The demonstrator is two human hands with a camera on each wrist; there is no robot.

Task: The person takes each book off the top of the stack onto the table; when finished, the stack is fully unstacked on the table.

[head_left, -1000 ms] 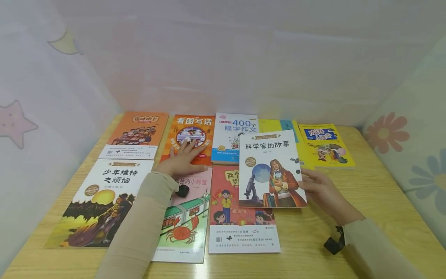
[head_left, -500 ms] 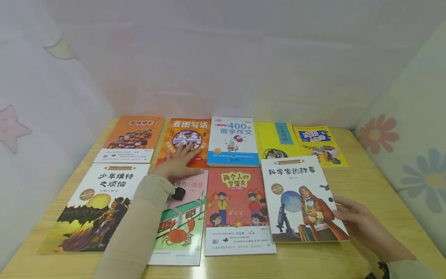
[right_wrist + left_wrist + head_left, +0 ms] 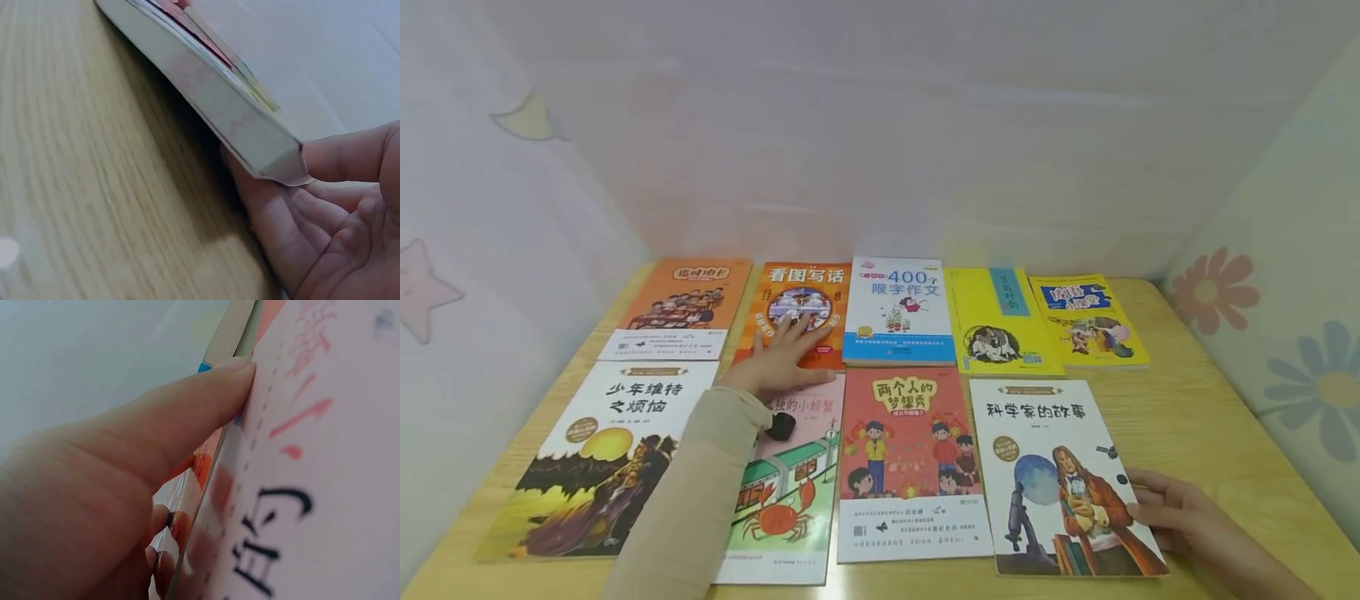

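While your left hand [image 3: 782, 362] rests flat with straight fingers on the orange book [image 3: 797, 312] in the far row, your right hand [image 3: 1180, 521] holds the scientist book [image 3: 1060, 475] by its right edge, thumb on the cover, fingers beneath. Its white cover shows a long-haired figure in a red coat, a blue globe and a microscope. It lies at the near right of the wooden table [image 3: 1210, 408], long axis running away from you, title end farthest.
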